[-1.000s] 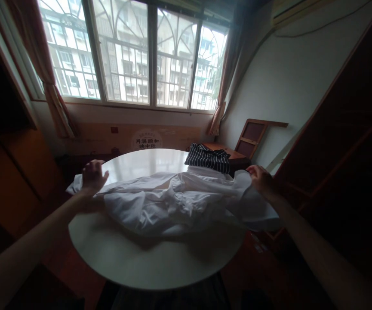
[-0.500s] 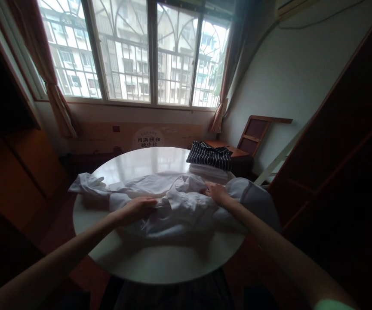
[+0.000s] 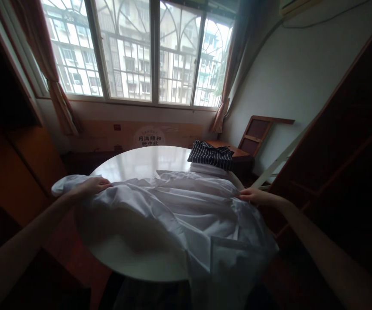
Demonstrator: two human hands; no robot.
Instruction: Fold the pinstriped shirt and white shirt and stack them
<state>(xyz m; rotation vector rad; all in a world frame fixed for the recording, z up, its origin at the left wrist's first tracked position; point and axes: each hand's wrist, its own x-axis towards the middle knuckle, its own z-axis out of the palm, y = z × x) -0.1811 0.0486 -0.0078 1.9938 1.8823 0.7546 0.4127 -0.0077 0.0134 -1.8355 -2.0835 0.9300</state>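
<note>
A white garment (image 3: 179, 202), seemingly a long-sleeved shirt or coat, is stretched across a round white table (image 3: 127, 254). My left hand (image 3: 95, 186) pinches its cloth at the left, where a sleeve-like end lies past the table edge. On the right, my right hand (image 3: 250, 195) grips the other side with closed fingers. The lower right part of the cloth, with a squarish panel like a pocket, hangs over the near edge of the table.
Behind the garment, a folded black-and-white striped cloth (image 3: 210, 156) lies on folded white cloth (image 3: 207, 168) at the table's back right. Beyond stand a brown wooden piece of furniture (image 3: 253, 135) and a barred window (image 3: 127, 56). A dark wooden panel (image 3: 340, 142) slants along the right.
Both hands have moved apart, the left one leftward and the right one rightward. Between them the bunched white garment has spread out, and part now hangs over the near edge.
</note>
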